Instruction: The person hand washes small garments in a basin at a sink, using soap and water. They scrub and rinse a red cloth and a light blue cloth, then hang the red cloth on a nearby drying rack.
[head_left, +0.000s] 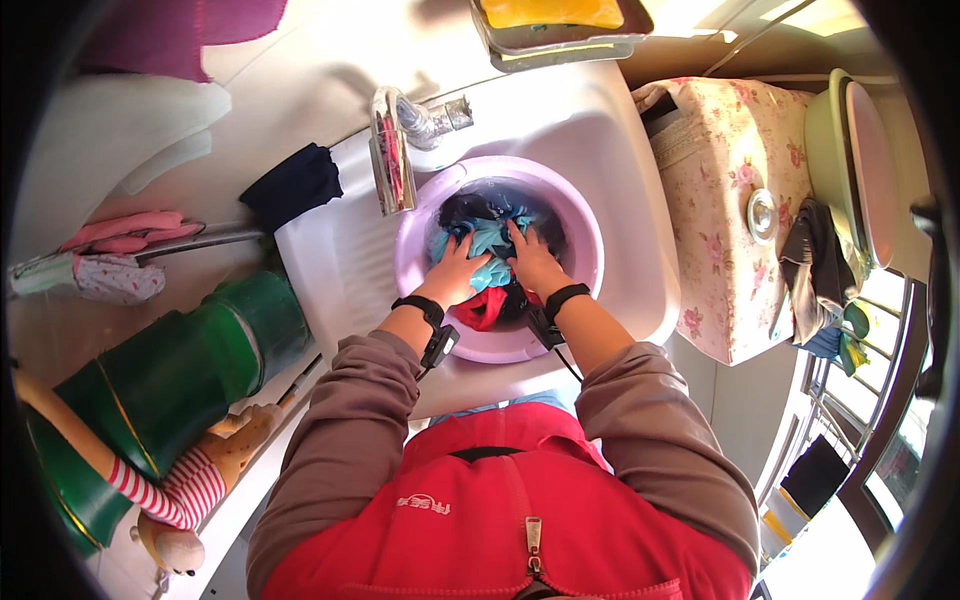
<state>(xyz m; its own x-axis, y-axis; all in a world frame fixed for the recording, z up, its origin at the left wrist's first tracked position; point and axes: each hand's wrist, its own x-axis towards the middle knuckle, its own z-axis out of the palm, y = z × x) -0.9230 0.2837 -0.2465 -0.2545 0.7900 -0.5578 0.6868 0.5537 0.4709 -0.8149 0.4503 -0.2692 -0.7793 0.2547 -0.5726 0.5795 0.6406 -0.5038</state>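
Observation:
A lilac plastic basin (589, 247) stands in a white ceramic sink (637, 300). Dark water and wet clothes fill it. On top lies a light-blue garment (491, 238), with a red cloth (481, 309) closer to me and dark fabric (466, 204) at the back. My left hand (456, 271) rests on the light-blue garment's left side, fingers spread. From the right, my right hand (534, 259) presses on the same garment with its fingers apart. Both hands are inside the basin's rim, and neither is visibly pinching the cloth. Black bands circle both wrists.
A chrome faucet (394, 157) arches beside the basin's back left. Dark folded cloth (296, 186) lies on the sink's left corner. Right of the sink stands a box-shaped thing under a floral cover (720, 225). Green containers (172, 367) and a striped plush toy (187, 487) are at left.

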